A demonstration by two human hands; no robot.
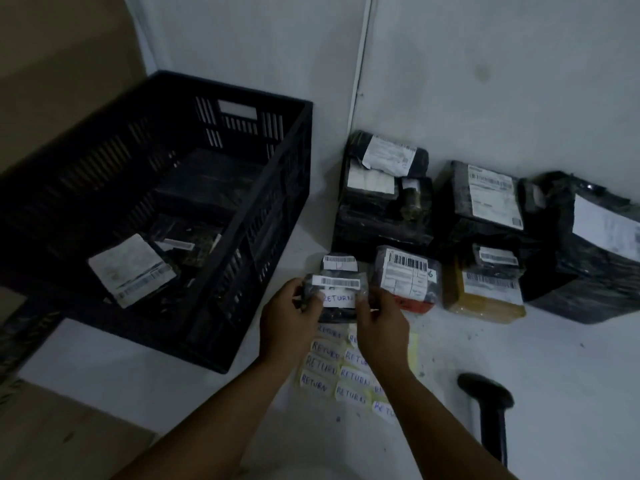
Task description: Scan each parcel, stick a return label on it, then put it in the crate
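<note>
Both hands, left hand (289, 311) and right hand (379, 323), pinch the small black parcel (337, 292) between them; its "RETURN" label (338, 299) seems half-pressed and could peel on the way to the crate (242, 216) left of them.

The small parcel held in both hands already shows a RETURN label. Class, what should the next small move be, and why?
Probably press the RETURN label flat, then carry the small parcel left into the black crate. Both the left hand and right hand grip the parcel, the label sits below its barcode, and the scanner lies unused on the table.
</note>
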